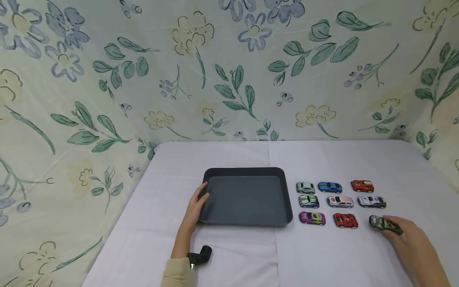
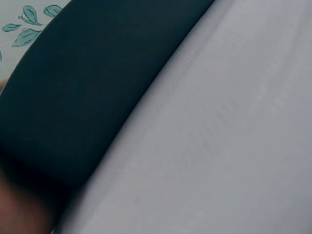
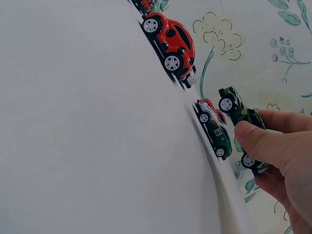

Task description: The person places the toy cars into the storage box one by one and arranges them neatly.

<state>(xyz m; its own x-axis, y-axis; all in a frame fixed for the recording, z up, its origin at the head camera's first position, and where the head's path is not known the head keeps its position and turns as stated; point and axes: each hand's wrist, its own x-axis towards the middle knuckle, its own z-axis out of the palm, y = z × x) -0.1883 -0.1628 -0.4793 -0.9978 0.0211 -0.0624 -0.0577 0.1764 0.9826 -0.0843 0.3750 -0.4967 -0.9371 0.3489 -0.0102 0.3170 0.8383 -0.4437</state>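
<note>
In the head view my left hand (image 1: 195, 203) grips the left rim of a dark grey rectangular tray (image 1: 247, 221), thumb over the inside edge. The tray's outer side (image 2: 92, 83) fills much of the left wrist view, with a blurred bit of hand at its lower left. My right hand (image 1: 412, 235) pinches a dark green camouflage toy car (image 1: 380, 223) between thumb and fingers. In the right wrist view this toy car (image 3: 239, 109) is held raised from the tabletop. Left of it are a red toy car (image 1: 346, 220) and a purple toy car (image 1: 312, 218).
More toy cars stand in rows right of the tray: a pale green one (image 1: 305, 187), a blue one (image 1: 330, 187), a red one (image 1: 362, 185) and several white ones. White cloth (image 1: 229, 255) covers the table. A floral curtain (image 1: 229, 79) hangs behind.
</note>
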